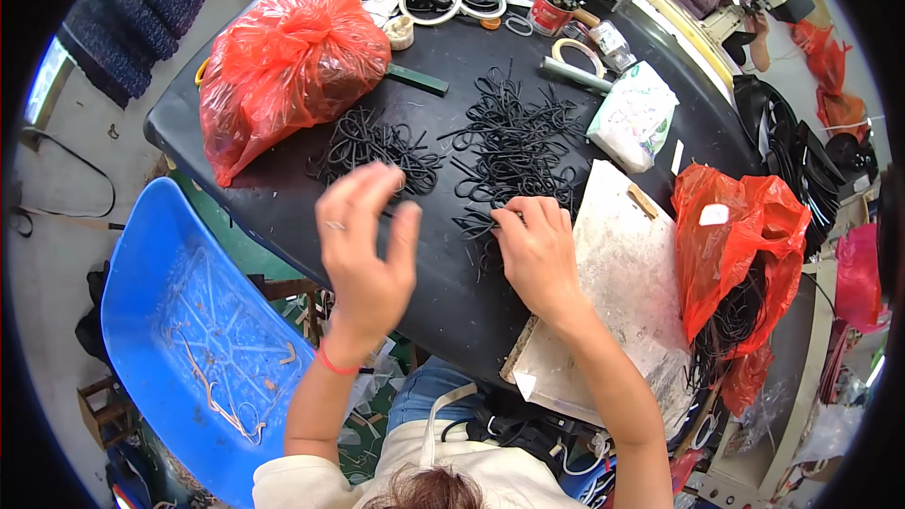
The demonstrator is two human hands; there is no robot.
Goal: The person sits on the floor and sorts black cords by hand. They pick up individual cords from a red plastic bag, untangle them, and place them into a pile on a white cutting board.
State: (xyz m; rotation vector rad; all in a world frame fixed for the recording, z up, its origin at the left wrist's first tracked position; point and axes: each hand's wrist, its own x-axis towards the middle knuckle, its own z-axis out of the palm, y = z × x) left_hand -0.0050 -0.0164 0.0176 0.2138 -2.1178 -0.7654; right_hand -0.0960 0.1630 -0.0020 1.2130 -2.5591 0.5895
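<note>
Two tangled heaps of thin black cords with looped ends lie on the black tabletop. The smaller cord heap (377, 146) is on the left, and the larger cord heap (514, 137) spreads over the middle. My left hand (363, 250), a red band at its wrist, hovers just in front of the smaller heap. Its thumb and fingers are apart, with nothing seen between them. At the near edge of the larger heap, my right hand (539, 259) has its thumb and forefinger pinched on a black cord (478, 223). The hand partly hides that cord.
A filled red plastic bag (292, 61) stands at the far left. On the right are a stained white board (627, 292), a tissue pack (633, 113) and an open red bag (735, 236) with black cords. Tape rolls (431, 0) line the back. A blue tub (212, 349) sits left, below the table.
</note>
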